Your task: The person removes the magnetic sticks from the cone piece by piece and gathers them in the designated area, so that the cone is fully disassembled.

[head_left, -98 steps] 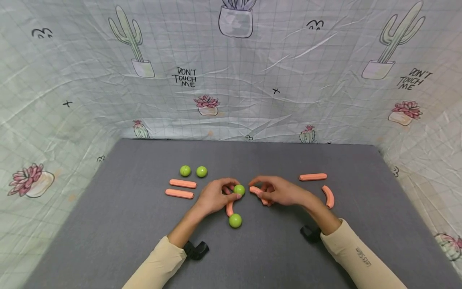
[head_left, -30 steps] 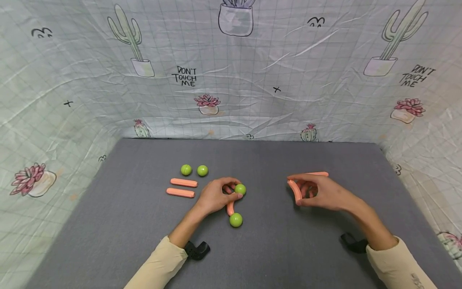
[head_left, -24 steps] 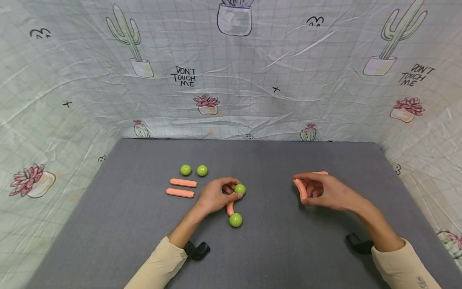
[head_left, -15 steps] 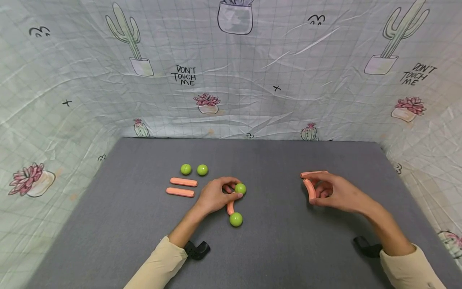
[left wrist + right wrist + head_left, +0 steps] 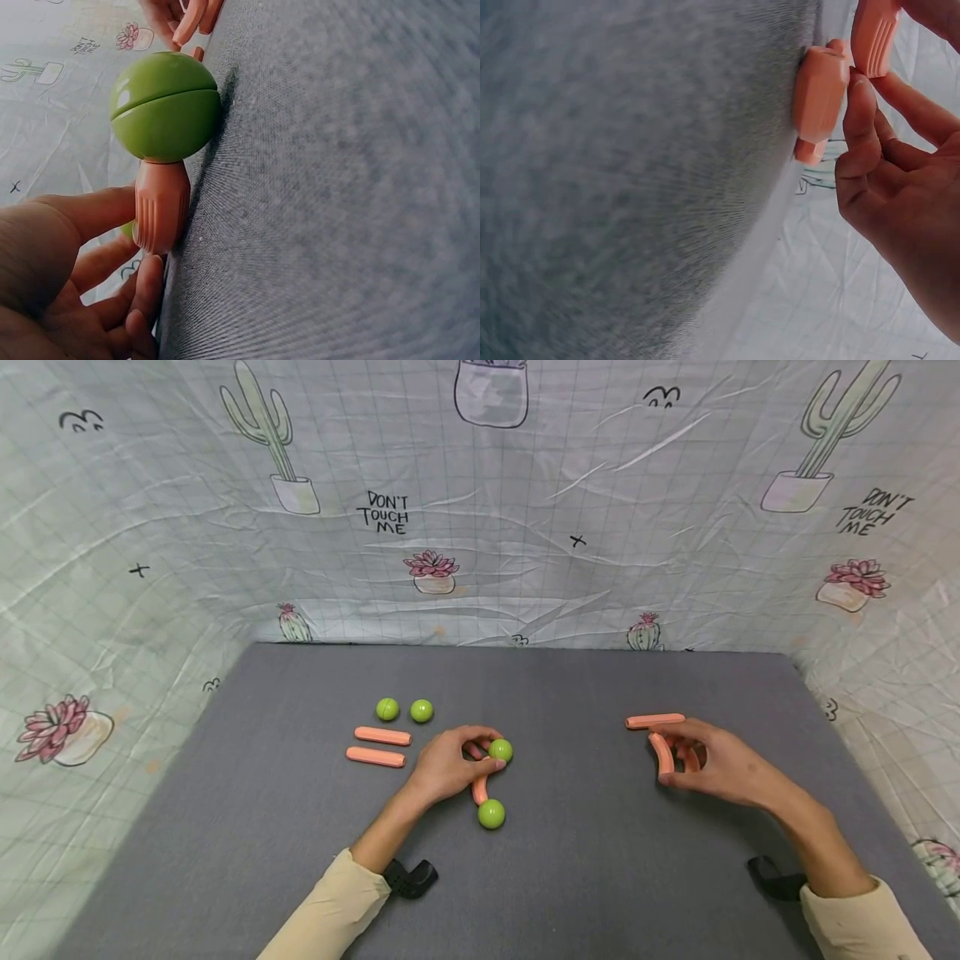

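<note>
My left hand (image 5: pixel 456 764) pinches a green ball (image 5: pixel 500 750) between thumb and fingers at mid-table. From it a curved orange piece (image 5: pixel 480 790) runs toward the near side, ending at another green ball (image 5: pixel 491 814). In the left wrist view that near ball (image 5: pixel 165 109) shows a seam, and the ribbed orange piece (image 5: pixel 161 206) abuts it; the pinched ball is mostly hidden. On the right, my right hand (image 5: pixel 731 766) pinches a curved orange piece (image 5: pixel 663 754) by its ends, raised in the right wrist view. A second curved piece (image 5: pixel 821 94) lies on the table just beyond it.
A straight orange stick (image 5: pixel 655 721) lies behind the right hand. Left of the left hand are two straight orange sticks (image 5: pixel 382 736), with two green balls (image 5: pixel 422 711) behind them. The grey table (image 5: pixel 570 877) ends at a patterned cloth backdrop (image 5: pixel 510 527).
My right hand has carried its curved orange piece rightward, away from the left hand, to beside the other curved piece. My left hand has stayed on the ball.
</note>
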A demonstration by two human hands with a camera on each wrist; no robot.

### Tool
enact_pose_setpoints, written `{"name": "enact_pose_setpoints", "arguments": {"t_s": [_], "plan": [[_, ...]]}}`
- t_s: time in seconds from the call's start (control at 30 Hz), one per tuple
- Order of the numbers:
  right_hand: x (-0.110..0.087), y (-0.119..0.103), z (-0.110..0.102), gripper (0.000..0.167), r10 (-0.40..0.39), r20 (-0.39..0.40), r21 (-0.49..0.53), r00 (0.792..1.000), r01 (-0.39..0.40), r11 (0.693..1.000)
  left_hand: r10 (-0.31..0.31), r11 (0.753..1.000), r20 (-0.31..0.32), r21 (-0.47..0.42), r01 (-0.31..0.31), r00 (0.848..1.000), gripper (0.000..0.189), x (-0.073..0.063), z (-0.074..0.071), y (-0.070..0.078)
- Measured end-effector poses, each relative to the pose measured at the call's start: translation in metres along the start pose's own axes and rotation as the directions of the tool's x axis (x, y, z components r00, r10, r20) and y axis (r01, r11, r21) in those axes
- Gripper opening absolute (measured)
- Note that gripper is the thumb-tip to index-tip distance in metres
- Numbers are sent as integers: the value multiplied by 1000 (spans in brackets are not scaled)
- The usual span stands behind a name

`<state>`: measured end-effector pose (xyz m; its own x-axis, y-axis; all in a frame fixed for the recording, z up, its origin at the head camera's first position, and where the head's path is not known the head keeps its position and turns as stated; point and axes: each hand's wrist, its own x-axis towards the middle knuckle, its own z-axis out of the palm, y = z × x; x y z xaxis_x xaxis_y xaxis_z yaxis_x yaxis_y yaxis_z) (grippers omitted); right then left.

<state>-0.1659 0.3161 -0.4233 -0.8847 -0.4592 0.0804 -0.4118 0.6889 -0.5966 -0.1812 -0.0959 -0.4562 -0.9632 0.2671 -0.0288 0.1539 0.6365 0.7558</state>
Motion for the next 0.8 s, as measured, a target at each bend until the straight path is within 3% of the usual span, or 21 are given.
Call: {"name": "enact_pose_setpoints", "arguments": {"t_s": [0.33,0.8], "plan": [[2,2,2,69,85,1,-137,996,-84,987,6,1000,-6,1,-6,1000,32,0,1,0],[5,3,6,68,118,17,-141,993,-115,983,12,1000,-9,7,-12,1000,32,0,2,-2]]}}
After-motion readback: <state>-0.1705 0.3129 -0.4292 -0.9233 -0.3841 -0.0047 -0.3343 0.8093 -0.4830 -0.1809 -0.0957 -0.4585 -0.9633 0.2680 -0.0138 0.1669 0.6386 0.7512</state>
